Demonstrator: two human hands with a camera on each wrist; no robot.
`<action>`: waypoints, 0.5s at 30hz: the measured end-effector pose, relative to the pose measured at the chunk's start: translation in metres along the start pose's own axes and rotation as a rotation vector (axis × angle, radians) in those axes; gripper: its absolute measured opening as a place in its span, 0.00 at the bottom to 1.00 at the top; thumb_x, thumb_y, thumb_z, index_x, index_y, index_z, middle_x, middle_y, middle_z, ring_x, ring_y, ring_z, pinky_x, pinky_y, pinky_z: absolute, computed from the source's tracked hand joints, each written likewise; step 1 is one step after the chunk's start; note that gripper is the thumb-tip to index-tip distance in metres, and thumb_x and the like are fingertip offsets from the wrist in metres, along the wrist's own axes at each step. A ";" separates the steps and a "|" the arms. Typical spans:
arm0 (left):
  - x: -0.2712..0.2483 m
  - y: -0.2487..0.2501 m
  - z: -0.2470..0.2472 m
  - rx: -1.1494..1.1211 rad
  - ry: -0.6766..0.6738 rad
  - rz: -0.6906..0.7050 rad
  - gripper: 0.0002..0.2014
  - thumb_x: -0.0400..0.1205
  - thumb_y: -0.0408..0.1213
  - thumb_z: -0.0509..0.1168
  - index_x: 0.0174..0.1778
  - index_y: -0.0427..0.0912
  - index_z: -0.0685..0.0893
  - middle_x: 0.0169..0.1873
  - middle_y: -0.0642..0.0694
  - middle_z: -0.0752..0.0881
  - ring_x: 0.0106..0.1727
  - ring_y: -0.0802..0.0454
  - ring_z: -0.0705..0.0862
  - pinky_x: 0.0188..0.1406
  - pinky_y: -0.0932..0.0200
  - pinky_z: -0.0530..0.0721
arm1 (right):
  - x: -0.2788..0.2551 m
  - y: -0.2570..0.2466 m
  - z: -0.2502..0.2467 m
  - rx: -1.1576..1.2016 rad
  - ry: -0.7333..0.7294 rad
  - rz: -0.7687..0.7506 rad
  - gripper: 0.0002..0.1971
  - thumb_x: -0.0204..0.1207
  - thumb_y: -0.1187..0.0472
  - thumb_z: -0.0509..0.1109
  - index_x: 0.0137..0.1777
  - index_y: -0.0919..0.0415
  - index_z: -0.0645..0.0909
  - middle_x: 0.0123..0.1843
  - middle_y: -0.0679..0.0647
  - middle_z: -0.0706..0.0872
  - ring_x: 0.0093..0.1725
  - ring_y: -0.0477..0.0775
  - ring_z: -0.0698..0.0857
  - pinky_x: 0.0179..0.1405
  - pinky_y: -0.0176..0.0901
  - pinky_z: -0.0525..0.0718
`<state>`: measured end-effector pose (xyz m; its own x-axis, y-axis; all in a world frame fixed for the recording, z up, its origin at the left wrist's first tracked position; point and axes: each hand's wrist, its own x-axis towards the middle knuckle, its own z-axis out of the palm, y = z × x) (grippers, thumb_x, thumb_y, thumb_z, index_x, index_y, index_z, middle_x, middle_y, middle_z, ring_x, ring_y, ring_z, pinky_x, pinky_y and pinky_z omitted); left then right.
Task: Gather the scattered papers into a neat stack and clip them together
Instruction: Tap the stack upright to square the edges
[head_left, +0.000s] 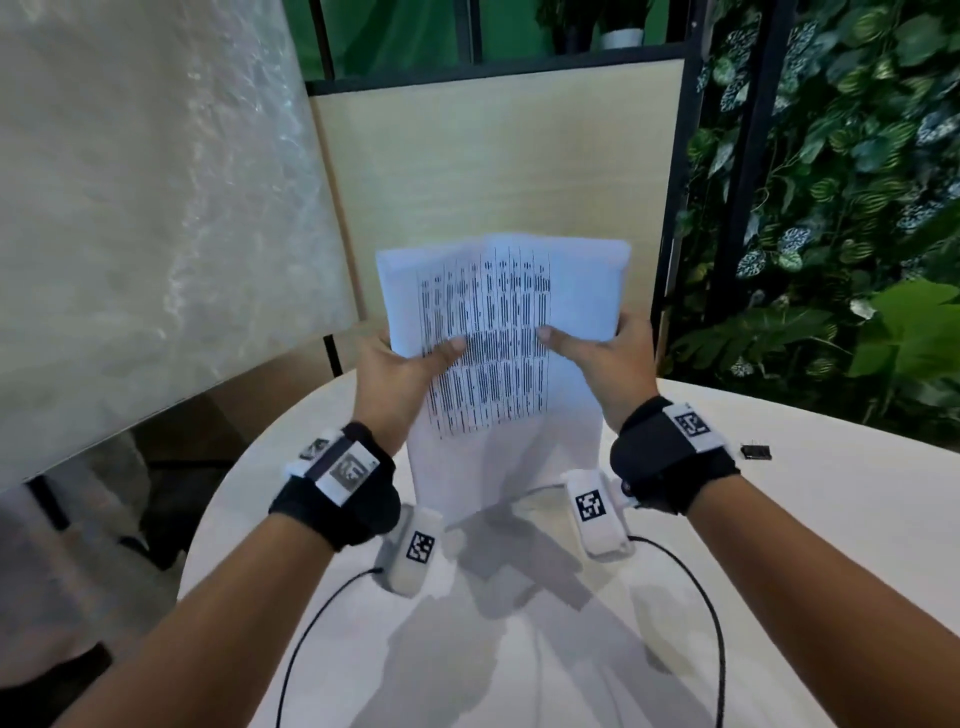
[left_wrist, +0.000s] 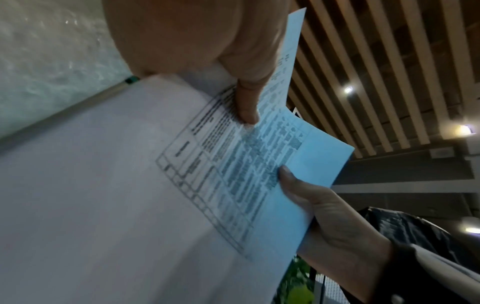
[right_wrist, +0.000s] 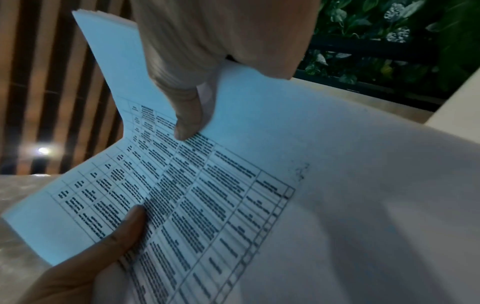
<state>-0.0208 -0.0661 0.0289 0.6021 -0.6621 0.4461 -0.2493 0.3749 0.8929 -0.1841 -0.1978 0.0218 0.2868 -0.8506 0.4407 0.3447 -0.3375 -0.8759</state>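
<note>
A stack of white papers (head_left: 498, 312) printed with a table stands upright, its lower edge resting on the round white table (head_left: 779, 519). My left hand (head_left: 415, 358) grips the stack's left side, thumb on the front sheet and fingers hidden behind. On the other side my right hand (head_left: 602, 348) holds it the same way. The top edges of the sheets are uneven. The left wrist view shows the papers (left_wrist: 130, 185) under my left thumb (left_wrist: 246, 107). The right wrist view shows the papers (right_wrist: 337, 185) under my right thumb (right_wrist: 187, 119). A small black binder clip (head_left: 756, 451) lies on the table, right of my right wrist.
A pale wooden panel (head_left: 493, 156) in a black frame stands behind the table. A frosted glass screen (head_left: 156, 208) is at the left and a wall of green plants (head_left: 857, 208) at the right. Black cables (head_left: 711, 623) from the wrist cameras trail over the near tabletop.
</note>
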 end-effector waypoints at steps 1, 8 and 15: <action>-0.005 -0.010 0.004 -0.009 0.007 -0.034 0.11 0.73 0.27 0.78 0.50 0.38 0.90 0.49 0.42 0.93 0.52 0.43 0.92 0.55 0.42 0.89 | -0.003 0.013 -0.002 -0.006 -0.005 0.057 0.24 0.62 0.69 0.84 0.59 0.66 0.84 0.53 0.55 0.91 0.52 0.51 0.91 0.50 0.41 0.89; -0.003 -0.045 -0.003 -0.009 -0.022 -0.130 0.13 0.74 0.25 0.76 0.51 0.45 0.90 0.51 0.48 0.93 0.55 0.47 0.91 0.60 0.44 0.88 | -0.023 0.050 -0.010 -0.098 -0.094 0.205 0.16 0.63 0.65 0.85 0.51 0.56 0.87 0.51 0.54 0.93 0.50 0.50 0.91 0.54 0.46 0.88; 0.015 -0.024 -0.019 0.128 -0.137 -0.010 0.13 0.73 0.26 0.77 0.53 0.39 0.90 0.52 0.47 0.93 0.56 0.46 0.91 0.56 0.49 0.89 | 0.029 0.047 -0.102 -0.529 -0.433 0.331 0.27 0.65 0.61 0.84 0.64 0.59 0.82 0.60 0.54 0.90 0.62 0.53 0.87 0.64 0.48 0.84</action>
<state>0.0090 -0.0727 0.0127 0.4986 -0.7505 0.4338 -0.3438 0.2881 0.8937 -0.2502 -0.2799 -0.0268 0.6633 -0.7439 0.0812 -0.2632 -0.3335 -0.9053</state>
